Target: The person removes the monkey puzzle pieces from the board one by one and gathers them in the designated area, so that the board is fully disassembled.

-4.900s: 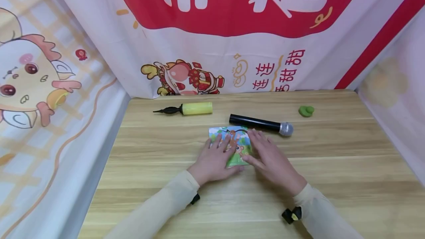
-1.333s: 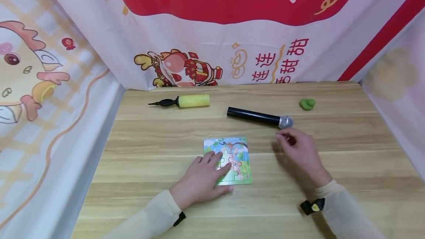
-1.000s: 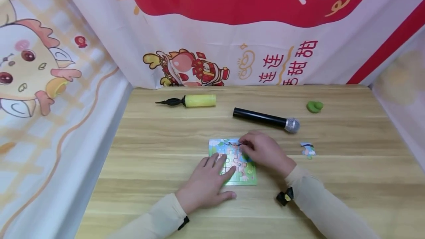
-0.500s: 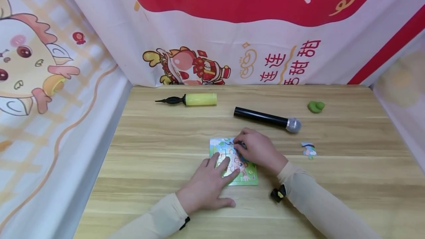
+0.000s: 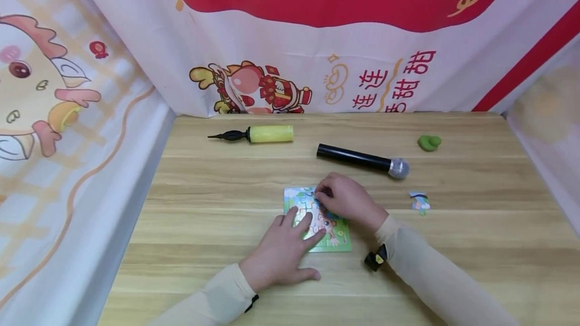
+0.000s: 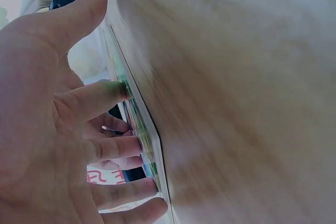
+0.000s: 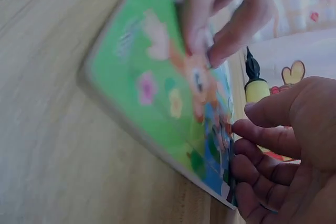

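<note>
A jigsaw puzzle (image 5: 340,243) in a square tray, printed with an animal on green and blue, lies flat on the table. My left hand (image 5: 282,253) rests spread on its left side; in the left wrist view the fingertips touch the puzzle edge (image 6: 149,129). At the upper right part of the puzzle, my right hand (image 5: 346,197) has its fingers curled. The right wrist view has the right hand's fingertips (image 7: 242,127) against the puzzle (image 7: 118,77), the thumb slightly apart; whether a piece is pinched is not visible. Loose puzzle pieces (image 5: 420,202) lie to the right.
Behind the puzzle lie a black microphone (image 5: 353,157) with a silver head and a yellow hand pump (image 5: 271,134) with a black nozzle. A small green object (image 5: 429,143) sits at the back right. Printed cloth (image 5: 254,39) hangs behind the wooden table (image 5: 217,180).
My right hand came back from the right, where loose puzzle pieces now lie, and then shifted slightly left along the puzzle's top. My left hand stayed on the puzzle.
</note>
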Tool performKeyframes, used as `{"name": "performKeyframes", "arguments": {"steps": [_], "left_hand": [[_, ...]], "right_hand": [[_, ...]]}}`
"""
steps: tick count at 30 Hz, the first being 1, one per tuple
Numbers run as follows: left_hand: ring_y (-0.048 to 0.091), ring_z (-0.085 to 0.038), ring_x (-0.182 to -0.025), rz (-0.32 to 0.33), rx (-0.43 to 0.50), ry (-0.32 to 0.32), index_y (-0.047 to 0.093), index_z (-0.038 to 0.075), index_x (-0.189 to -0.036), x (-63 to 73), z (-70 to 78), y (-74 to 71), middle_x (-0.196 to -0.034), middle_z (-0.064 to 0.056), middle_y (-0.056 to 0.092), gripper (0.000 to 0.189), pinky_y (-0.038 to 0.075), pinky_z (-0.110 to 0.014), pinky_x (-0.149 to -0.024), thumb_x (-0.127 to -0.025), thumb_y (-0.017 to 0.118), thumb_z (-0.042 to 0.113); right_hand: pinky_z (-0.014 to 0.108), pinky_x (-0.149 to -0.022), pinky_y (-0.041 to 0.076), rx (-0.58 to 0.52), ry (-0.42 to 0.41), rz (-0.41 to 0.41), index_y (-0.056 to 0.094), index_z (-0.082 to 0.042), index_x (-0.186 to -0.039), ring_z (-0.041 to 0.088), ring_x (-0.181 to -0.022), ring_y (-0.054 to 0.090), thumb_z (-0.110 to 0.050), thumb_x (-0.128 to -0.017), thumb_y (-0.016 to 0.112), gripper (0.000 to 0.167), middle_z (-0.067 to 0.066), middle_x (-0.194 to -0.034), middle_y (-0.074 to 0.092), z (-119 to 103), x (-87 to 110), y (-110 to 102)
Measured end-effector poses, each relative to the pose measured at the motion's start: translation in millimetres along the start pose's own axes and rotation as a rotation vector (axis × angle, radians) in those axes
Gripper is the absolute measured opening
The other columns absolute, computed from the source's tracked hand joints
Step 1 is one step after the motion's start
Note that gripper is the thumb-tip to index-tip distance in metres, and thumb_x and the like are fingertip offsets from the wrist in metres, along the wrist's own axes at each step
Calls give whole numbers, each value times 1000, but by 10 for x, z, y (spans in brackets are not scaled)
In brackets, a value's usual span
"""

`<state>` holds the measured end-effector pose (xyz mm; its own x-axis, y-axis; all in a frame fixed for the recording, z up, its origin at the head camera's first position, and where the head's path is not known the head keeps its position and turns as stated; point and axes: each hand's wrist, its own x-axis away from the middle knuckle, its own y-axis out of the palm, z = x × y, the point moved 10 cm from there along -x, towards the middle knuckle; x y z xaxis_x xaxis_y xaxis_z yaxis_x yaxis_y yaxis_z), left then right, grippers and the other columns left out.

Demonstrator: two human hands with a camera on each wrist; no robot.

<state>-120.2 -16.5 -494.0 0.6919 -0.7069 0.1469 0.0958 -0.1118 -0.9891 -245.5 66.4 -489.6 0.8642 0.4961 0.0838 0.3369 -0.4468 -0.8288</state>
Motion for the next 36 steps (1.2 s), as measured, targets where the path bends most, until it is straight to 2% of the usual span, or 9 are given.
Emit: {"name": "performKeyframes", "arguments": {"steps": [6,10,15,18,22,27,32,36], "left_hand": [[36,-50,-136,11,-9,3,45,33,-155,35,3,-22,-152,-16,42,87,43,-59,-100,-86,43,85],[36,-50,-136,9,-4,3,45,32,-155,34,12,-21,-152,-16,44,87,44,-59,-99,-85,44,85],[36,-51,-136,5,16,-4,45,32,-155,45,-2,-16,-152,-17,44,88,43,-60,-100,-85,46,85],[35,-51,-136,2,25,-2,45,32,-155,42,-9,-4,-152,-17,43,88,43,-60,-100,-85,45,86],[35,-51,-136,3,20,10,44,32,-156,31,4,6,-152,-17,42,89,44,-60,-99,-85,44,86],[34,-51,-137,-8,26,10,42,33,-157,23,7,22,-153,-18,41,89,42,-60,-101,-85,44,86],[35,-51,-136,0,18,9,43,33,-156,19,-8,13,-152,-17,43,88,43,-59,-100,-85,43,86],[36,-51,-135,4,18,13,44,33,-155,14,0,10,-151,-17,43,88,44,-59,-99,-85,44,85]], "right_hand": [[33,-72,52,-123,5,-2,72,-17,-94,13,-78,58,-23,-96,72,6,-3,-91,61,31,-48,31],[32,-69,52,-209,-21,8,71,-15,-99,13,-77,58,-16,-98,70,2,-4,-89,63,37,-21,38],[32,-72,54,-350,-26,26,73,-15,-106,14,-81,62,-10,-98,68,10,-5,-93,67,97,33,4],[35,-78,55,-407,-12,25,75,-18,-107,15,-88,64,-12,-99,68,12,-5,-100,70,201,89,-118],[36,-82,54,-346,-5,16,77,-18,-108,15,-94,64,-14,-99,68,13,-5,-106,71,468,216,-356],[36,-76,53,-253,50,-35,77,-16,-108,17,-89,63,-13,-100,67,13,-4,-102,71,869,446,-561],[35,-72,51,-171,74,-34,77,-12,-107,18,-85,59,-9,-100,66,14,-2,-98,70,1060,593,-697],[36,-72,50,-91,93,-9,77,-11,-105,17,-84,58,-8,-99,66,13,-2,-96,69,1131,650,-709]]}}
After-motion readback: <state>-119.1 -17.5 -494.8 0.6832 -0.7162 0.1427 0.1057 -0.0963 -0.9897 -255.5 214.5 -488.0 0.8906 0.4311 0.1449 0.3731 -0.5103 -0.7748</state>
